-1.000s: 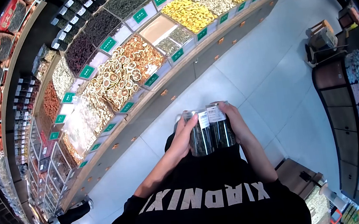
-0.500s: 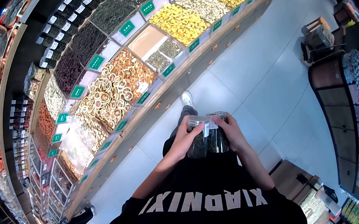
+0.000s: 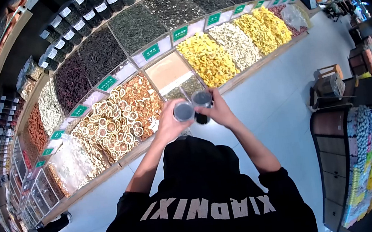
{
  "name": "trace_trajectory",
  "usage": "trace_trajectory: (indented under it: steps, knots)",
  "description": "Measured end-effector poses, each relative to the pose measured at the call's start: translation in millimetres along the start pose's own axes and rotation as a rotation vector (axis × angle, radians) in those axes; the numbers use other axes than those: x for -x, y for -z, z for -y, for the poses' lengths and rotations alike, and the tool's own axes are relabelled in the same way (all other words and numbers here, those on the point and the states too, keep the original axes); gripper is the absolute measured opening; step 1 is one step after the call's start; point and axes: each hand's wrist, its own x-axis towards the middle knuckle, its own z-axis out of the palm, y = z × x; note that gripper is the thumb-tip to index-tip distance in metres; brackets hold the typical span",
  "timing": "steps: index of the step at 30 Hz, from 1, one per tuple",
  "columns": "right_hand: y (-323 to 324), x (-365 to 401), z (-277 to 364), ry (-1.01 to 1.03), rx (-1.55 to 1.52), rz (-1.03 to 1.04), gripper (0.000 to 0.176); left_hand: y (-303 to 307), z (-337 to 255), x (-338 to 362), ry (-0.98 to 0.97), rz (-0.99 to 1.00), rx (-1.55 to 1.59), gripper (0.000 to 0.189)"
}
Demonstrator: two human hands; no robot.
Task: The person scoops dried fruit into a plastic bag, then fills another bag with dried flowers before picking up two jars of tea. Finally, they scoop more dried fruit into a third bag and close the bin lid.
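My left hand [image 3: 171, 123] is wrapped round a clear jar [image 3: 183, 111] with a round lid facing up. Another lidded jar [image 3: 202, 98], dark inside, is gripped by my right hand [image 3: 217, 109]. Both jars are side by side over the front edge of the display counter, close to a small bin of greenish dried goods [image 3: 192, 86]. Just behind that lies a flat tan bin [image 3: 167, 72]. Dried citrus slices [image 3: 116, 124] fill a bin left of my left hand, and yellow dried flowers [image 3: 207, 58] lie beyond my right hand.
Rows of dark labelled jars [image 3: 79, 24] line the rear shelf. A wooden counter edge [image 3: 262, 61] curves across the front. A chair [image 3: 329, 82] and a curved cabinet [image 3: 333, 163] stand on the right. Part of a person's dark clothing [image 3: 54, 226] shows at lower left.
Both hands have lifted and reached forward with the jars, from in front of my body to the counter's edge. The view has shifted, and more of the back bins shows.
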Motion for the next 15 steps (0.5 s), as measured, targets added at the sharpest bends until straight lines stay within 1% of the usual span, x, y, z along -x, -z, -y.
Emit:
trace_trajectory:
  steps: [1, 3, 5, 6, 9, 10, 13, 14, 15]
  knots:
    - [-3.0, -23.0, 6.9, 0.017, 0.005, -0.012, 0.075, 10.5, -2.2, -15.2, -0.06, -0.054, -0.138, 0.067]
    - [-9.2, -69.6, 9.3, 0.002, 0.196, -0.006, 0.075, 24.0, 4.4, -44.9, 0.016, -0.131, -0.15, 0.07]
    - [-18.8, -104.9, 27.7, 0.022, 0.316, -0.024, 0.075, 36.2, 16.6, -75.8, 0.016, -0.175, -0.209, 0.07]
    - [-23.4, -120.8, 33.4, -0.005, 0.307, 0.022, 0.07, 39.8, 27.7, -91.4, 0.044, -0.187, -0.167, 0.069]
    - [-38.8, -172.6, 0.7, 0.28, 0.377, -0.013, 0.068, 47.8, 55.7, -129.1, 0.15, -0.189, -0.118, 0.068]
    - [-42.8, -184.4, -8.2, 0.29, 0.413, 0.005, 0.068, 47.6, 63.3, -135.7, 0.189, -0.184, -0.112, 0.068]
    - [-49.2, -202.6, -27.6, 0.244, 0.47, 0.063, 0.065, 39.7, 82.3, -148.2, 0.121, -0.198, -0.197, 0.069]
    - [-46.2, -206.5, -31.4, 0.221, 0.424, 0.097, 0.066, 35.9, 87.4, -150.6, 0.08, -0.236, -0.197, 0.071]
    - [-44.1, -208.4, -31.0, 0.218, 0.413, 0.118, 0.066, 34.6, 88.6, -153.8, 0.149, -0.221, -0.166, 0.069]
